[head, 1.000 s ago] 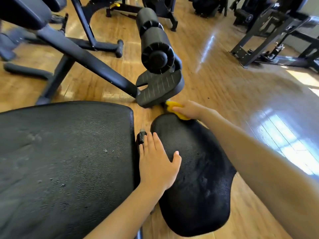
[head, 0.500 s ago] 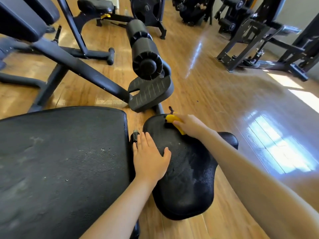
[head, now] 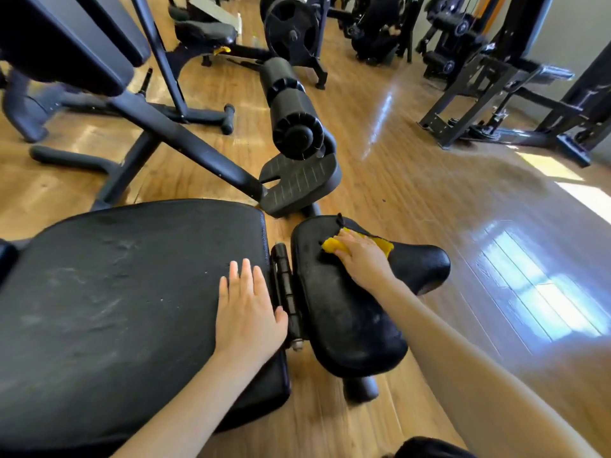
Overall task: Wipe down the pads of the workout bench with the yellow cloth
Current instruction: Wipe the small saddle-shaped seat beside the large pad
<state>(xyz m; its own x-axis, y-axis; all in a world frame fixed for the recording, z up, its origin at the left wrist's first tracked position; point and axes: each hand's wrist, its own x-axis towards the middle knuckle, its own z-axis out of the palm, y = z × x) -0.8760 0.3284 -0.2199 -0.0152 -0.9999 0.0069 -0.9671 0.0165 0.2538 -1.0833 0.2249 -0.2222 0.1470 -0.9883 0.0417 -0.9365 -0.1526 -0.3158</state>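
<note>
The workout bench has a large black back pad on the left and a smaller black seat pad on the right, joined by a metal hinge. My right hand presses the yellow cloth flat onto the far end of the seat pad. Part of the cloth sticks out beyond my fingers on both sides. My left hand lies flat, fingers spread, on the right edge of the back pad beside the hinge. The back pad shows dusty smears and small white specks.
A black foam roller and a ribbed footplate stand just beyond the seat pad. Another bench frame crosses at the upper left. Weight machines line the far right on the glossy wooden floor.
My right hand has drawn the cloth from the seat pad's far tip back onto its top. My left hand shifted from the seat pad across the hinge to the back pad. The view rose.
</note>
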